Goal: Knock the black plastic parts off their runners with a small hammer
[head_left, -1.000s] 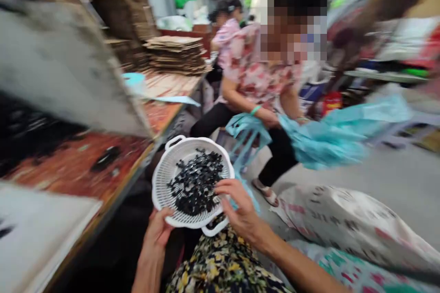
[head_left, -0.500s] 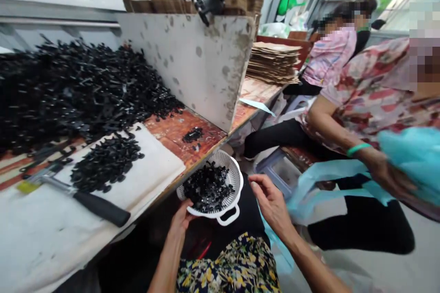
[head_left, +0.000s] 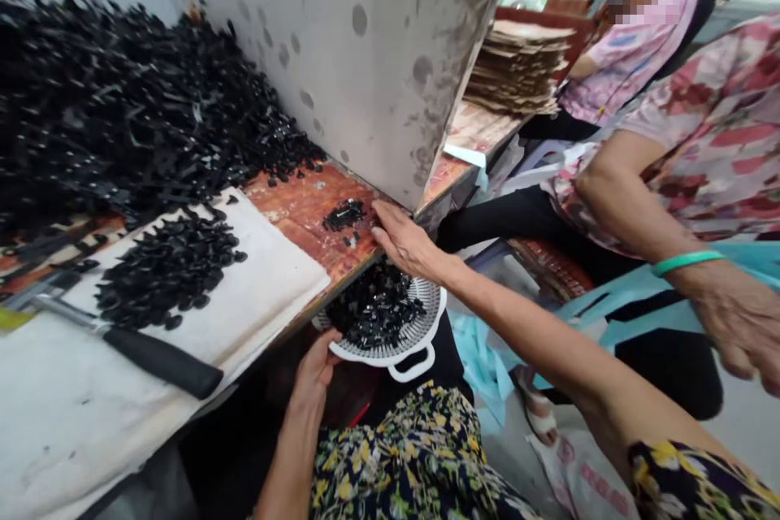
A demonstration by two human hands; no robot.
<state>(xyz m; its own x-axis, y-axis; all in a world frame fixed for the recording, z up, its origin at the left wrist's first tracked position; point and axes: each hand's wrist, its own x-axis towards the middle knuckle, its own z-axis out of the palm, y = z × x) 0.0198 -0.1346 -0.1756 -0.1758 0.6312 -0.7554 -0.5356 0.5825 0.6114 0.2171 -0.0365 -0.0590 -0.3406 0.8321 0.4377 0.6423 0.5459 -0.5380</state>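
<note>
My left hand (head_left: 314, 370) grips the rim of a white plastic colander (head_left: 420, 333), which sits just below the wooden table's edge (head_left: 341, 272). Black plastic pieces (head_left: 374, 305) fill the colander. My right hand (head_left: 405, 242) reaches past it, fingers spread and nothing in them, at the table edge. Its fingertips lie close to a small cluster of black pieces (head_left: 344, 215) on the bare reddish wood. A large heap of the same pieces (head_left: 140, 106) rises at the left, and a smaller pile (head_left: 167, 272) lies on a white cloth (head_left: 91, 398).
A black-handled tool (head_left: 162, 361) lies on the cloth. A stained upright board (head_left: 341, 41) divides the table, with stacked cardboard (head_left: 517, 69) beyond it. A co-worker's hand (head_left: 740, 325) and floral sleeve (head_left: 707, 154) fill the right; another person in pink (head_left: 627, 57) sits farther off.
The view has swung left and down onto the table. My right hand has moved from over the colander to the table edge, and the colander now sits against that edge.
</note>
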